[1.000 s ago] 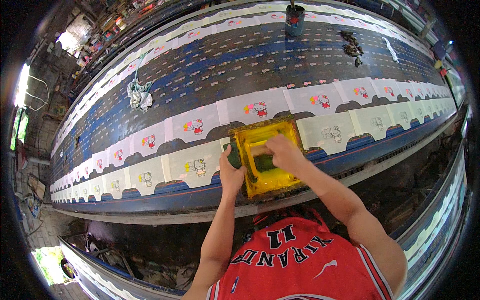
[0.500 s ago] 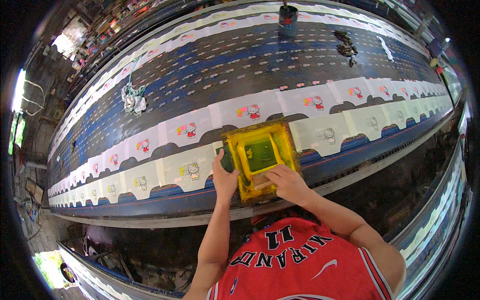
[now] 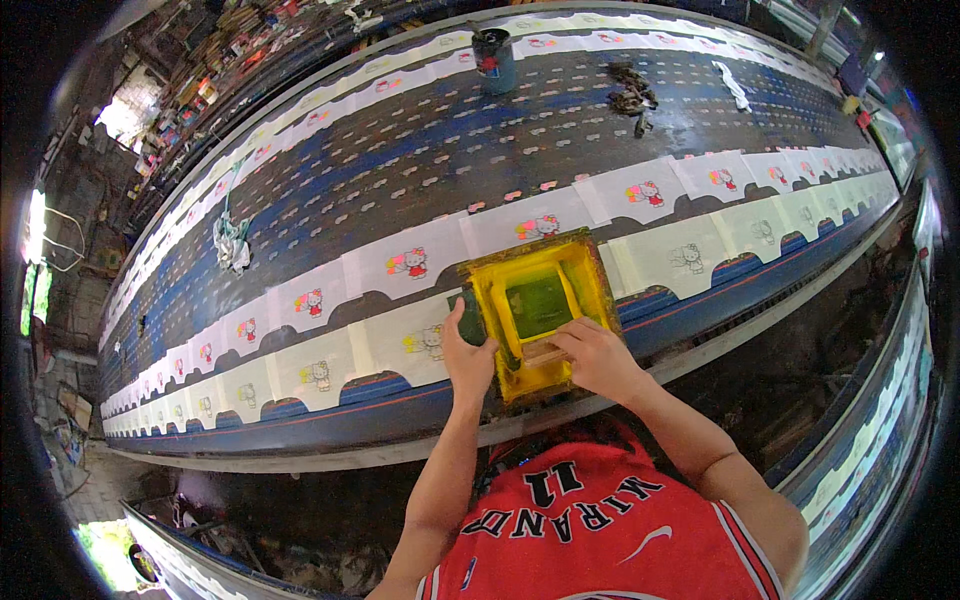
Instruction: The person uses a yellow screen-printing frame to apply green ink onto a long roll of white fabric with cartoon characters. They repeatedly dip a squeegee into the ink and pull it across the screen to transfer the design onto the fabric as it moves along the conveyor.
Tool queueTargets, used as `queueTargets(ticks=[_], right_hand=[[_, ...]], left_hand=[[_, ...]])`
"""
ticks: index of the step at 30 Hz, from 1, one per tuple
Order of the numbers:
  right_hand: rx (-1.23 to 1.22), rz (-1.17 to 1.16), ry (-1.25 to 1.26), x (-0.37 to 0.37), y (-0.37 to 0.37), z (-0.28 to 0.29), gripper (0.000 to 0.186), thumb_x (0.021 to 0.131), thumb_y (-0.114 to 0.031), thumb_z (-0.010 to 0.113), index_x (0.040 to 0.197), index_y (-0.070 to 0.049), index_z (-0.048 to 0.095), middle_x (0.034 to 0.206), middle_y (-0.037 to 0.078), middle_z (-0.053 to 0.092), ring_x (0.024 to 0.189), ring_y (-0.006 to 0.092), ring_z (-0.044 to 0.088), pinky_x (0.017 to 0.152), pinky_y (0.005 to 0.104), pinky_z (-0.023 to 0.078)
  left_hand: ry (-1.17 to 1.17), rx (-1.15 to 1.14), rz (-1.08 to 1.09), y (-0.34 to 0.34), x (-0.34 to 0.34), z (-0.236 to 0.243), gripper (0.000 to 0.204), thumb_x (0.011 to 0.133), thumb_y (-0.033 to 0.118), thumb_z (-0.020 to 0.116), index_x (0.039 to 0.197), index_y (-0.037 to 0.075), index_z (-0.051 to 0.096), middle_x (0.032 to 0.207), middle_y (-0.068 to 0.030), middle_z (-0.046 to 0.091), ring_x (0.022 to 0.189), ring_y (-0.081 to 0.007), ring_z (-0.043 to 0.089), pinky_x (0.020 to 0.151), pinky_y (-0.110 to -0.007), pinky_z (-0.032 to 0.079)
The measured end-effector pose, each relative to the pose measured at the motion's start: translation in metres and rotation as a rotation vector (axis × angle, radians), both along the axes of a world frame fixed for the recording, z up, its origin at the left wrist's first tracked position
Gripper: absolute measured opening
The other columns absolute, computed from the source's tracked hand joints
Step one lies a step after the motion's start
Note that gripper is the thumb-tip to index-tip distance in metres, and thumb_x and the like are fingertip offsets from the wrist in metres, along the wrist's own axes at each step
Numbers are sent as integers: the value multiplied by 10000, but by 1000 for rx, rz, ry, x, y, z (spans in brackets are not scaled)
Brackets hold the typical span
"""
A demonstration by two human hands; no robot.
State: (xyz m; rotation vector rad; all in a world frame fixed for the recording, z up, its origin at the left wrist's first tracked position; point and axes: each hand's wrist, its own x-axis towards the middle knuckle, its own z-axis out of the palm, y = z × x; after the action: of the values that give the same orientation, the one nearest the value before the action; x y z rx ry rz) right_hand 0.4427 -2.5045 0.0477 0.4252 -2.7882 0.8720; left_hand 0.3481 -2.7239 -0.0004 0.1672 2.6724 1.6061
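A yellow-stained screen printing frame (image 3: 599, 300) with a green mesh window (image 3: 540, 305) lies over the near row of pale fabric pieces (image 3: 375, 350). My left hand (image 3: 470, 362) grips its left edge beside a dark green flap, thumb toward the frame. Inside the near part of the frame, my right hand (image 3: 600, 362) is closed on a squeegee (image 3: 541, 353), of which a brownish, wood-like edge shows. Most of the squeegee is hidden by the fingers. The fabric under the frame is covered. Cartoon cat outlines with yellow patches show on neighbouring pieces.
A second row of pieces with coloured cat prints (image 3: 408, 263) runs behind. On the long dark table (image 3: 400, 160) stand a dark bucket (image 3: 494, 65), a brown crumpled rag (image 3: 632, 92), a white cloth (image 3: 733, 85) and a pale rag (image 3: 232, 245). Wooden edging (image 3: 300, 460) borders the near side.
The view has turned slightly, shifting the bucket and rags left. Both hands stay on the frame and squeegee. Light marks seen in the mesh window before no longer show.
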Motion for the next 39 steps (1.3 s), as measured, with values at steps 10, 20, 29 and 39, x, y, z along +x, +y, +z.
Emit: queueTargets(ticks=[10, 20, 29, 39], right_hand=[[-5, 66, 13, 11, 60, -20, 303, 733, -28, 656, 1036, -14, 663, 1047, 136, 645, 1050, 347, 622, 966, 428, 529], [-22, 109, -25, 23, 66, -15, 345, 715, -24, 664, 1060, -6, 660, 1071, 145, 652, 1058, 348, 626, 969, 428, 531], [-23, 96, 73, 19, 60, -40, 416, 695, 19, 655, 1109, -21, 671, 1092, 153, 675, 1066, 373, 649, 959, 456, 545], [-86, -21, 147, -110, 74, -30, 253, 725, 13, 625, 972, -14, 674, 955, 182, 667, 997, 398, 632, 894, 484, 549]], left_hand=[[-101, -33, 50, 57, 15, -6, 801, 762, -25, 768, 1510, 48, 489, 1494, -210, 521, 1409, -377, 496, 1172, -433, 395], [-101, -16, 24, 54, 14, -12, 781, 757, -9, 742, 1491, 25, 476, 1487, -208, 533, 1400, -378, 507, 1158, -417, 404], [-84, -62, 9, 55, 13, -8, 804, 737, -8, 741, 1491, 36, 465, 1463, -210, 525, 1367, -389, 511, 1150, -426, 410], [-77, -98, -9, 55, 14, -11, 847, 745, 5, 770, 1522, 85, 442, 1439, -221, 509, 1354, -422, 512, 1119, -467, 442]])
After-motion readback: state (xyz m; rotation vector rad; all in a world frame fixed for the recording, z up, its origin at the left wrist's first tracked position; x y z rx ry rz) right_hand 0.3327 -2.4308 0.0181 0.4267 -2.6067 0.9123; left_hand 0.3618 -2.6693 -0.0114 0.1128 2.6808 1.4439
